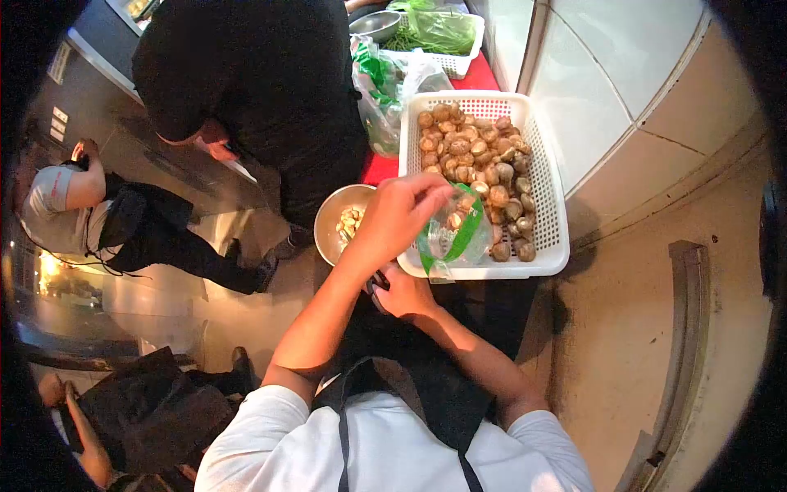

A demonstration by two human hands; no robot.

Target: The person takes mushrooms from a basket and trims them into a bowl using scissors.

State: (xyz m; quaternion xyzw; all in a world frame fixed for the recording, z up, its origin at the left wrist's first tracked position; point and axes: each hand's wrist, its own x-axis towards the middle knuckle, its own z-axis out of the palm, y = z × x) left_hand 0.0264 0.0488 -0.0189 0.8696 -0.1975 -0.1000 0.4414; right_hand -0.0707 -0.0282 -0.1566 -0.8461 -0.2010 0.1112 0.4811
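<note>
My left hand (pixel 403 211) reaches over the near left rim of the white plastic basket (pixel 555 221), its fingers curled together above a clear plastic bag (pixel 459 238) with a green band. Whatever the fingertips may hold is hidden. Below my left forearm, my right hand (pixel 407 293) is closed around the black handles of scissors (pixel 378 289); their blades are mostly hidden. Brown mushrooms (pixel 475 152) fill much of the basket, and the bag lies over its near left corner. Just left of my left hand, a metal bowl (pixel 329 215) contains small pale pieces (pixel 350 220).
Beyond the basket are another plastic bag (pixel 385 90) and a second white basket (pixel 463 61) with green vegetables, on a red surface (pixel 479 78). A person in black (pixel 254 90) bends close at the left. Two other people are farther left. A tiled wall (pixel 607 90) borders the right.
</note>
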